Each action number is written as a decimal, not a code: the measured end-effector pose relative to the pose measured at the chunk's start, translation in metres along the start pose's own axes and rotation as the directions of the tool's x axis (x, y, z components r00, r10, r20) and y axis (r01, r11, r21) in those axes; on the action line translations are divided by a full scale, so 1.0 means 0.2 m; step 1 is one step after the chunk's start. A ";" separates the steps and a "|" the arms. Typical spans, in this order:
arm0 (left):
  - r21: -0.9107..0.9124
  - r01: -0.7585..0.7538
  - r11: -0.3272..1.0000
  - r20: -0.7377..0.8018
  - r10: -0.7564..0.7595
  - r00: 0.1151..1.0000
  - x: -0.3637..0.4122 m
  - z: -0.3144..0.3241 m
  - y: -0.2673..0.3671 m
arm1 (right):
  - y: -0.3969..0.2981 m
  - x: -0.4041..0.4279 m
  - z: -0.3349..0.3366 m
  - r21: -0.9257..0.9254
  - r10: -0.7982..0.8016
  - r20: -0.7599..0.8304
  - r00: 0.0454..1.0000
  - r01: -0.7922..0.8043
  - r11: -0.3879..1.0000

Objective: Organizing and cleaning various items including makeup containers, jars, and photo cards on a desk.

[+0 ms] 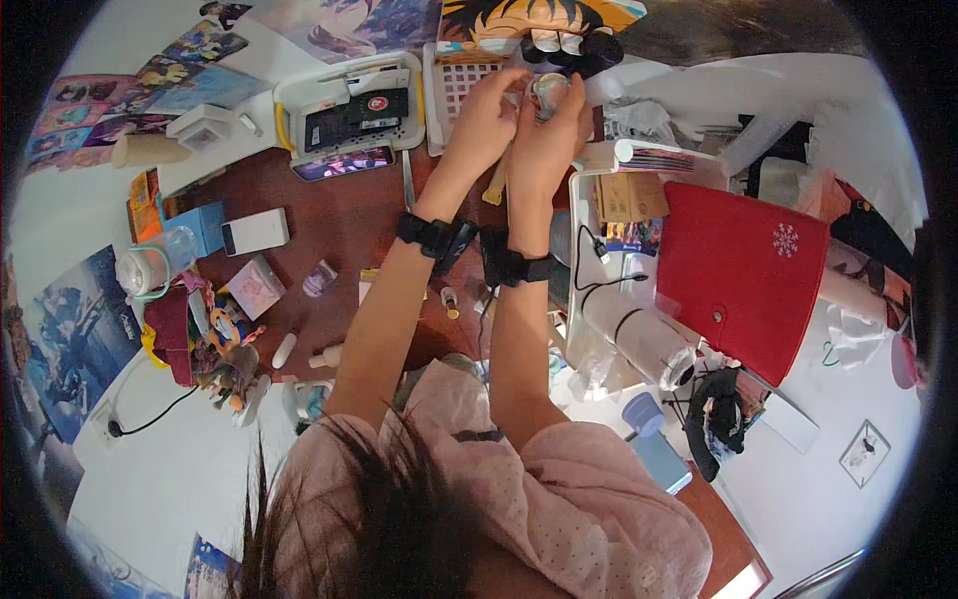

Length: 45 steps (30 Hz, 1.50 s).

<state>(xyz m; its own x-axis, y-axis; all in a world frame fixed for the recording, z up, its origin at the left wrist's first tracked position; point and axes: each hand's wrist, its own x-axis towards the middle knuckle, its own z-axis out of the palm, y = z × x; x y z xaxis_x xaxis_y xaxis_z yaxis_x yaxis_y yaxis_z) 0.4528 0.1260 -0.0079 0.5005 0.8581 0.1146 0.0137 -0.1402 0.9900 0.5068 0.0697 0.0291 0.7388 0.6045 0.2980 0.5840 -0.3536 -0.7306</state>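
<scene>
Both arms reach toward the back of the brown desk (314,202). A small round clear container (550,91) sits in my right hand (545,150), between the thumb and the curled fingers. My left hand (479,120) has its thumb and fingertips closed at the container's left side. What is inside the container is too small to tell. Just left of the hands stands a white plastic basket (438,112) with a perforated wall. Below the right palm, a yellowish stick-like thing (494,189) is partly hidden.
A phone (344,162) with a lit screen leans on a white tray (416,90). Leftward lie a white box (256,231), a tumbler (153,262) and makeup brushes (228,378). A white rack (575,254), a paper roll (640,337) and a red folder (737,277) crowd the right.
</scene>
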 end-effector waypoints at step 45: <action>0.224 -0.268 0.937 0.028 0.269 0.963 -0.02 0.06 -0.12 | 0.06 -0.01 0.03 0.026 0.022 0.004 1.000 -0.022 0.999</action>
<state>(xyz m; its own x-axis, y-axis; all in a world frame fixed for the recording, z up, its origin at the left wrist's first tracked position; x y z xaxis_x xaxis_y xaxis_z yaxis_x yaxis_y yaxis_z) 0.4612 0.1191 -0.0337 0.5098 0.7746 0.3743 0.0722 -0.4721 0.8786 0.5102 0.0674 0.0157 0.7502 0.5992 0.2797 0.5589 -0.3485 -0.7525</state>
